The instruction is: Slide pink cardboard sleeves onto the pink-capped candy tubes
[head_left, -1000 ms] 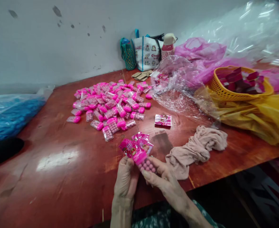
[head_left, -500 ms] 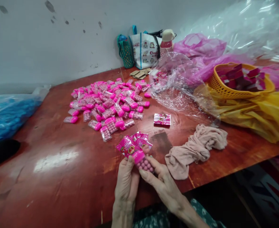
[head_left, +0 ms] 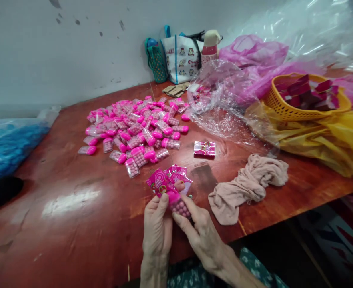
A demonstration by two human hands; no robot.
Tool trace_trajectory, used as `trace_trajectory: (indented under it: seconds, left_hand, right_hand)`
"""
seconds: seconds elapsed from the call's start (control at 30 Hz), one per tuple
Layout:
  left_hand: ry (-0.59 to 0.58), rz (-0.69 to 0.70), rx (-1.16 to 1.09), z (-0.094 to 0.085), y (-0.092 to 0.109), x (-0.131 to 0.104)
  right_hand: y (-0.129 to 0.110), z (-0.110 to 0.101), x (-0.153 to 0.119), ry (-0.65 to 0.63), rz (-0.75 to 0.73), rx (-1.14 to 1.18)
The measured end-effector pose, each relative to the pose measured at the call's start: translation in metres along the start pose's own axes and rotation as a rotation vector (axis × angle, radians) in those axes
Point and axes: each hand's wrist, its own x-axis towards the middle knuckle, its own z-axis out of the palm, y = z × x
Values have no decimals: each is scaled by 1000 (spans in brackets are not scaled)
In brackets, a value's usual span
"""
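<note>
Between my two hands is a small clear candy container [head_left: 181, 209] with a bright pink cap, full of pink balls and tilted. My left hand [head_left: 157, 226] is closed at its cap end, thumb along the cap. The fingers of my right hand [head_left: 202, 230] grip the clear body from the other side. Just beyond the fingertips show shiny pink printed packets [head_left: 159, 181]; whether my left fingers also touch one is hidden. Farther off lies a heap of similar candy containers [head_left: 134, 128]. A small stack of pink printed packets [head_left: 204, 149] sits to the right.
A crumpled beige cloth [head_left: 250, 187] lies right of my hands. Clear plastic film [head_left: 221, 108] and a yellow basket [head_left: 284, 110] on a yellow bag [head_left: 326, 138] take up the right side. A bag of blue items [head_left: 14, 148] is at left; a tote bag [head_left: 181, 60] stands behind.
My hands have shifted slightly left with the candy container still between them. The whole view has moved a little, and the table things appear slightly higher.
</note>
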Motion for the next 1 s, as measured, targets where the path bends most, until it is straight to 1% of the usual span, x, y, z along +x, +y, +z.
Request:
trace_trajectory:
  seconds: [0.13,0.2,0.27,0.33,0.4,0.47,0.53,0.6,0.7,0.83,0.9,1.0]
  left_hand:
    - [-125,-63,75,-1,4,-2]
    - [-188,-93,114,-3,7,-3]
    - [-216,-107,126,-4,8,-4]
    - [-184,-91,111,-3,6,-6]
    - [-92,-46,85,1,1,-8]
    - [8,-13,60,8,-6,-12]
    - [58,-21,25,15,-12,-17]
    - [63,-36,-8,19,-14,-21]
    - [57,-37,1,18,-10,-21]
    - [70,-19,45,11,-1,-16]
    - [61,4,83,9,0,-17]
    - [-2,-36,161,10,-3,-21]
  right_hand:
    - [4,-5,-5,-25,137,7]
    - [3,-7,-6,-56,159,40]
    - [-1,-8,-5,-73,159,60]
    - [-5,-8,-3,-86,141,89]
    - [-8,-5,-1,-69,100,119]
    - [-8,-2,-1,3,64,120]
    - [-6,1,-2,75,50,88]
    - [-4,1,-3,92,45,58]
    - [-6,-3,-3,43,56,41]
    - [-12,-9,-4,-103,181,1]
    - [-14,-10,-6,-162,243,-4]
    - [-15,-11,-10,-162,261,29]
